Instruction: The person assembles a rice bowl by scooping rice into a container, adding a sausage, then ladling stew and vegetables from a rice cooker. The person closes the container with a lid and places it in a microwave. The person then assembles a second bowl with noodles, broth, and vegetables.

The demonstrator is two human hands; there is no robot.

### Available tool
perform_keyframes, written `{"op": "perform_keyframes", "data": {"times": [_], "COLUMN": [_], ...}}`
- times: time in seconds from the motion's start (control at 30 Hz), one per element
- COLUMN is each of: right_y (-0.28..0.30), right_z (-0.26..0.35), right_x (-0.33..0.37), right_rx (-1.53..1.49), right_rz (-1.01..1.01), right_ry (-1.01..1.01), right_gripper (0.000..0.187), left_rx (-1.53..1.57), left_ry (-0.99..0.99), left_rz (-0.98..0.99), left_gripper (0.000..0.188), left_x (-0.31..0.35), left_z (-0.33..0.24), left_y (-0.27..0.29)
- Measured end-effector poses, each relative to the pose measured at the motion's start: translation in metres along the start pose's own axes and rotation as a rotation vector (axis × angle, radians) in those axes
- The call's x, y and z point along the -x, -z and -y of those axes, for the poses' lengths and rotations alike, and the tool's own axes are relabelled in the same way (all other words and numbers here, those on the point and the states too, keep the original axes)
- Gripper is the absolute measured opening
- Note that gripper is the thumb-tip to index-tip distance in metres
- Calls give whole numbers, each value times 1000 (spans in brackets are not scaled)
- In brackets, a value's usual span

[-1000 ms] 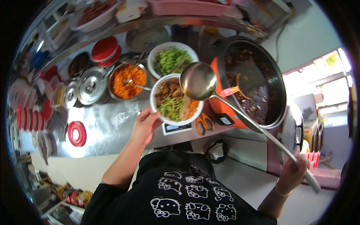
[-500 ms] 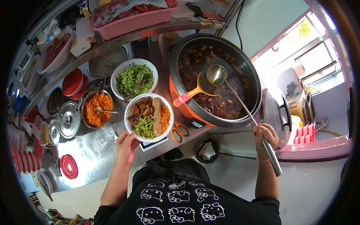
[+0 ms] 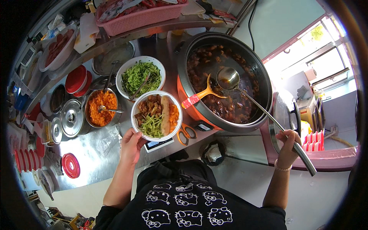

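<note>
Left hand [image 3: 131, 147]: some fingertips hidden from me by white bowl [image 3: 133, 115]
Kitchen scale [image 3: 159, 145]: mostly covered by that bowl
Pink basket [image 3: 143, 23]: cut off by my top edge

A round white bowl [image 3: 155, 92] holds meat [image 3: 150, 104], shredded cucumber [image 3: 150, 125], sausage [image 3: 165, 115] and shredded carrot [image 3: 174, 115]; a steel ladle [image 3: 227, 79] slants over a pot [image 3: 267, 84]

I have one view: the left of two head-worn fisheye cameras, facing steeply down. From close above the black shirt [image 3: 180, 209], it takes in the left hand [image 3: 131, 146] left of centre, the right hand [image 3: 288, 148] farther right, and the table [image 3: 94, 155]; straight edges bow outward.
</note>
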State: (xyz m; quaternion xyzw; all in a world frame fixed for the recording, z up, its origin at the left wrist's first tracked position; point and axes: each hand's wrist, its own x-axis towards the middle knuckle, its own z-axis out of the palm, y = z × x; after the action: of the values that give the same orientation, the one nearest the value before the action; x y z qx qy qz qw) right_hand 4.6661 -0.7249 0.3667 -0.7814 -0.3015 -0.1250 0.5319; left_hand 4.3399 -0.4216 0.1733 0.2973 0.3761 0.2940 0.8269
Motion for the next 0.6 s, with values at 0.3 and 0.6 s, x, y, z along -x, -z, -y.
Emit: {"op": "perform_keyframes", "data": {"times": [0.3,0.6], "right_y": [18,40], "right_z": [3,45], "right_x": [-3,4], "right_rx": [21,256], "right_rz": [-158,1], "right_ry": [-149,119], "right_gripper": [29,15], "left_rx": [-32,14], "left_ry": [25,40], "left_rz": [9,57], "left_gripper": [7,11], "left_x": [-6,-8], "left_z": [1,-1], "left_y": [0,2]}}
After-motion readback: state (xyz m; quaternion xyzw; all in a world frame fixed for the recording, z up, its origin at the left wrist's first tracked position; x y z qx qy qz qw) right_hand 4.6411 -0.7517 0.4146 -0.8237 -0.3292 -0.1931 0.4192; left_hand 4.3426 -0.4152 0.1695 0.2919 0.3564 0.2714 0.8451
